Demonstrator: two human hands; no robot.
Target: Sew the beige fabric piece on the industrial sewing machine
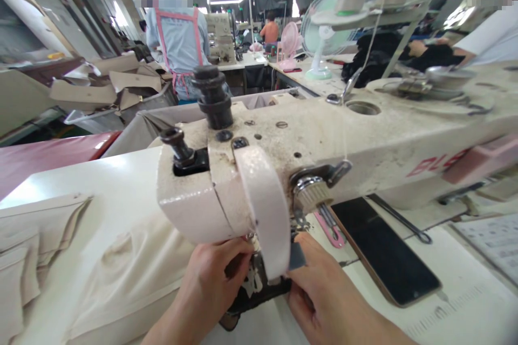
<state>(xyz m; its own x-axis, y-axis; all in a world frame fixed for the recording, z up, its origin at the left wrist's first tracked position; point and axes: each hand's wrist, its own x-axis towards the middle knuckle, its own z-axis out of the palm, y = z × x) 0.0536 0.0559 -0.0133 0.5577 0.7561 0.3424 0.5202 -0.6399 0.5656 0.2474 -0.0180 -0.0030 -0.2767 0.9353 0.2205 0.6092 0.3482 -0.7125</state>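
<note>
A white sewing machine head [190,210] fills the middle of the head view, with a curved white guard [265,205] at its front. Left of the guard, my left hand [220,269] is closed near the needle area, thumb and fingertips pinched together; what they hold, if anything, is too small to tell. On the right side, my right hand [313,285] has its fingers curled beside a small grey plate [297,256], its fingertips partly hidden behind the guard. Dark material [263,294] lies under the needle area between both hands.
Beige fabric [137,269] and stacked pieces [24,259] lie on the left. A phone [388,250], pink scissors [329,229] and a black rod [399,218] lie on the right. Beyond the machine are a person in an apron [178,38] and a fan [324,32].
</note>
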